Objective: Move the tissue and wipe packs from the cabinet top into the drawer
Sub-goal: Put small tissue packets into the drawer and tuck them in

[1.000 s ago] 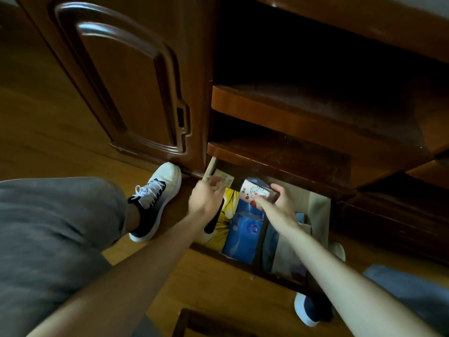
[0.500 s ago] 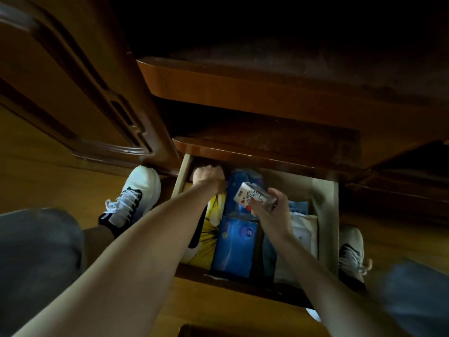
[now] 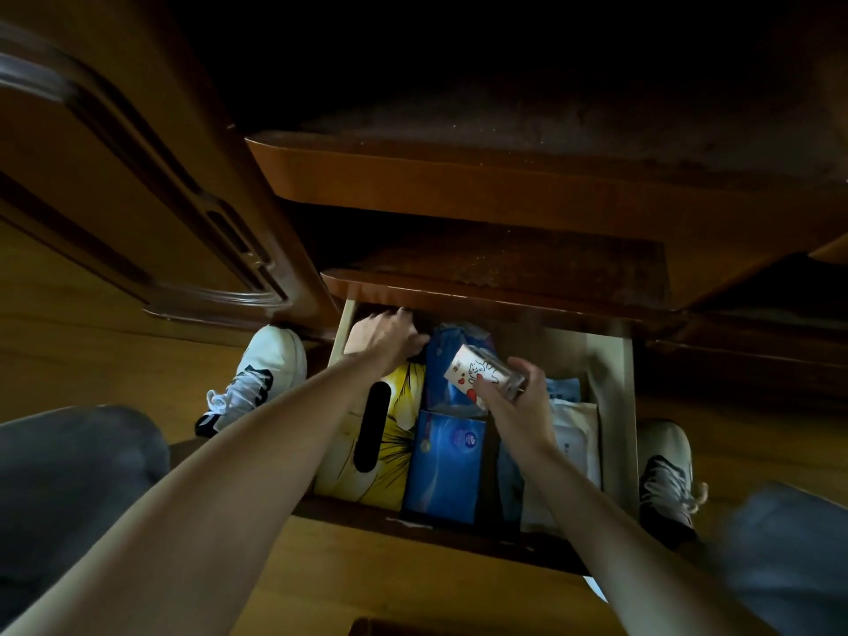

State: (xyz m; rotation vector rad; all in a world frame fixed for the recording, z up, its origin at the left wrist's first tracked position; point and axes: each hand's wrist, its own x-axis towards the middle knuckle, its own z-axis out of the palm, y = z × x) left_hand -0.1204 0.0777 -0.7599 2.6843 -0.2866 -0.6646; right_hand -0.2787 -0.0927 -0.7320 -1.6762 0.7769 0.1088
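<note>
The small tissue pack (image 3: 477,376) looks light and soft — a yielding wrapper that should take a pinch across its short sides without crushing. The right hand (image 3: 514,401) already has it that way, thumb and fingers curled round it, holding it tilted over the open drawer (image 3: 612,406), above the blue packs (image 3: 447,465) lying inside. The left hand (image 3: 383,337) reaches to the drawer's back left corner — whether its fingers grip anything there cannot be told.

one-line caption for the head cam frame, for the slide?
Right hand holds a small white cartoon-print tissue pack over the open wooden drawer; left hand reaches into its back-left corner.
</note>
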